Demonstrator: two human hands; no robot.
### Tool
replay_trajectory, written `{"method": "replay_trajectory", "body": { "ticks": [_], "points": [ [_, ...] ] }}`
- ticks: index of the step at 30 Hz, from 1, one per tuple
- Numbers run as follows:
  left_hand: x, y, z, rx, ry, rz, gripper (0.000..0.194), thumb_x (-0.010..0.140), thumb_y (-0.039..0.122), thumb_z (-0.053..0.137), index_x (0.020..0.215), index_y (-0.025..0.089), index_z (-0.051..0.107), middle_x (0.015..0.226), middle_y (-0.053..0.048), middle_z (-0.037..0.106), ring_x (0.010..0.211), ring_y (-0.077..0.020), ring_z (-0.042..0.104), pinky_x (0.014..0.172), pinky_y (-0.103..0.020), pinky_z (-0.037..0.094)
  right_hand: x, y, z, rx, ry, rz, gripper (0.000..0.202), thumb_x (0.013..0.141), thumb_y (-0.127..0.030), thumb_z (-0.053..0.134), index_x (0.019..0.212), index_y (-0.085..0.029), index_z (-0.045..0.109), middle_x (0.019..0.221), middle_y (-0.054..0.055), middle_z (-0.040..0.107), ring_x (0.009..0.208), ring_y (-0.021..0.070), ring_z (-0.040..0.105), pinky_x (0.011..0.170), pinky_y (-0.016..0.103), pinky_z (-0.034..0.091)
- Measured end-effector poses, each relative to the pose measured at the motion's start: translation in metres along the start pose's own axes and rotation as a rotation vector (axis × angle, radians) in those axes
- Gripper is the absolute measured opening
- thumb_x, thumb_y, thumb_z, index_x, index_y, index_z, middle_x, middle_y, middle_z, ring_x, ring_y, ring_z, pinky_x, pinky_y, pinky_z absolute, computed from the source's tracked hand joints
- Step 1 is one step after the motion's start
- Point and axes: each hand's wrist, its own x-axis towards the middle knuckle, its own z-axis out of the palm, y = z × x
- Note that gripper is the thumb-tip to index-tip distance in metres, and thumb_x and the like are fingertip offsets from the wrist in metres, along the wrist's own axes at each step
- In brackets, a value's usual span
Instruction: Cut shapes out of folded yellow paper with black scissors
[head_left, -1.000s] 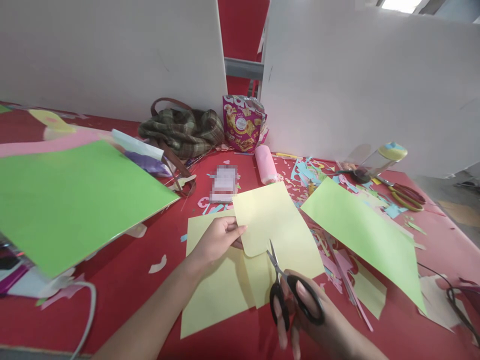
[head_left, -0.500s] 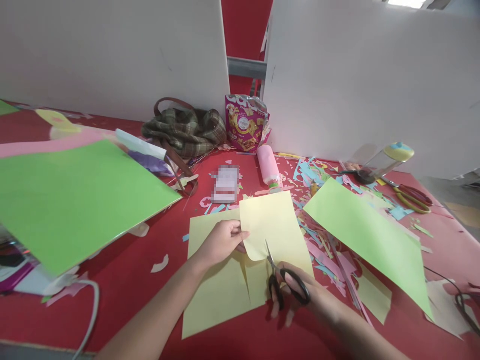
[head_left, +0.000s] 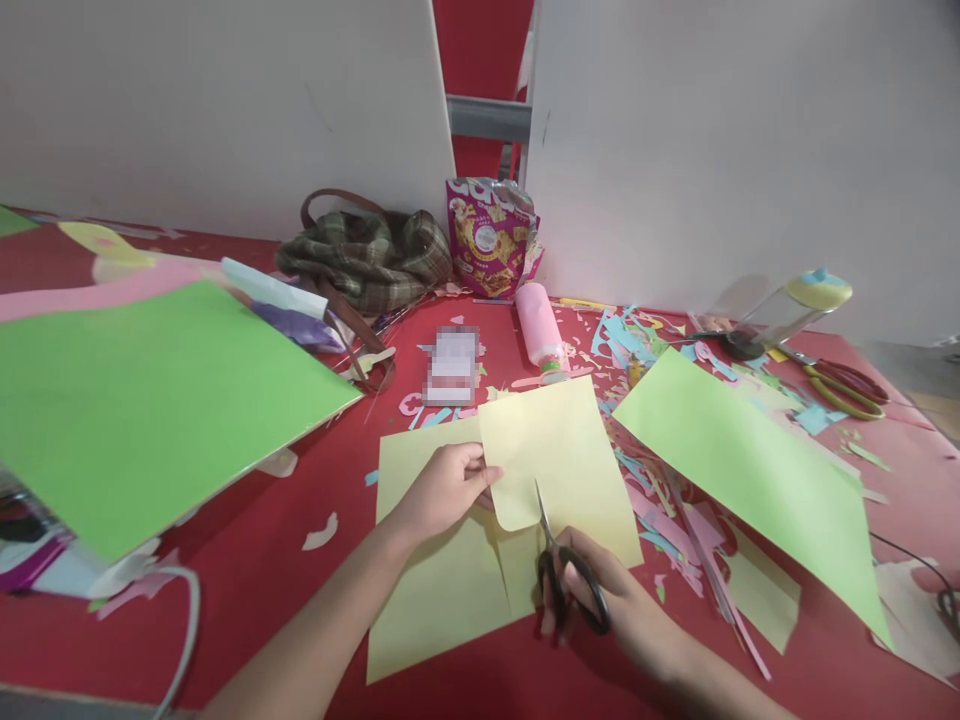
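The left hand (head_left: 442, 490) grips the left edge of a pale yellow sheet (head_left: 555, 430), thumb on top and fingers tucked beneath. That grip seems meant to keep the paper raised and steady while leaving its lower edge within reach. The right hand (head_left: 611, 595) is closed around the black handles of the scissors (head_left: 545, 518), its fingers in the loops; the blades point away from the body and meet the sheet at that lower edge, just right of a rounded corner. I can't tell how far apart the blades are.

Another yellow sheet (head_left: 420, 620) lies below on the red tabletop (head_left: 255, 550), partly under the held one, perhaps kept close for convenience.

Leftward, the green sheet (head_left: 165, 400) angles its corner inward, well apart from the left hand, with a strip of red between. The light green sheet (head_left: 757, 480) comes nearer on the right, paper scraps (head_left: 619, 340) running along its side, so the tighter side looks to be there. Beyond the held paper, the pink bottle (head_left: 538, 325) and the phone (head_left: 452, 365) limit forward movement. The right forearm has red surface beside it, towards the body.
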Motion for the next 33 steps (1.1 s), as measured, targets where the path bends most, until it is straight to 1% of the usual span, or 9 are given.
{"method": "replay_trajectory", "body": {
  "ticks": [5,11,20,28,33],
  "points": [
    [0.001,-0.002,-0.001,-0.002,-0.004,-0.006,0.023,0.075,0.027,0.049,0.091,0.013,0.058,0.082,-0.007,0.067,0.069,-0.0195,0.063,0.066,-0.033,0.051,0.000,-0.001,0.002,-0.026,0.034,0.010,0.029,0.080,-0.044,0.040,0.073,-0.016,0.039,0.056,0.002,0.057,0.052,0.0125,0.054,0.053,0.026,0.040],
    [0.001,-0.001,0.000,0.002,-0.003,-0.011,0.025,0.076,0.029,0.047,0.093,0.014,0.058,0.085,-0.007,0.067,0.075,-0.0204,0.063,0.067,-0.032,0.051,-0.001,0.001,0.002,-0.011,0.064,0.020,0.030,0.078,-0.046,0.043,0.072,-0.018,0.036,0.053,-0.001,0.056,0.047,0.0110,0.053,0.047,0.023,0.037],
    [0.001,0.000,0.000,-0.015,0.007,-0.028,0.027,0.072,0.029,0.053,0.093,0.014,0.058,0.086,-0.007,0.067,0.077,-0.0213,0.062,0.067,-0.032,0.051,0.000,0.003,0.003,-0.006,0.097,0.010,0.031,0.077,-0.046,0.045,0.070,-0.021,0.028,0.047,-0.005,0.055,0.040,0.0079,0.049,0.043,0.020,0.035],
    [0.001,0.000,0.001,-0.010,0.010,-0.023,0.028,0.072,0.031,0.052,0.094,0.014,0.058,0.087,-0.007,0.067,0.078,-0.0219,0.062,0.067,-0.033,0.051,0.001,0.006,0.003,0.010,0.146,0.019,0.035,0.074,-0.044,0.050,0.069,-0.023,0.023,0.041,-0.010,0.049,0.034,0.0077,0.048,0.035,0.016,0.032],
    [0.000,0.001,0.001,-0.008,0.018,-0.020,0.027,0.073,0.029,0.052,0.094,0.014,0.058,0.085,-0.007,0.067,0.077,-0.0215,0.063,0.066,-0.032,0.051,0.002,0.012,0.002,0.040,0.141,0.000,0.035,0.073,-0.043,0.052,0.069,-0.023,0.024,0.045,-0.009,0.051,0.036,0.0081,0.050,0.036,0.017,0.032]
  ]
}}
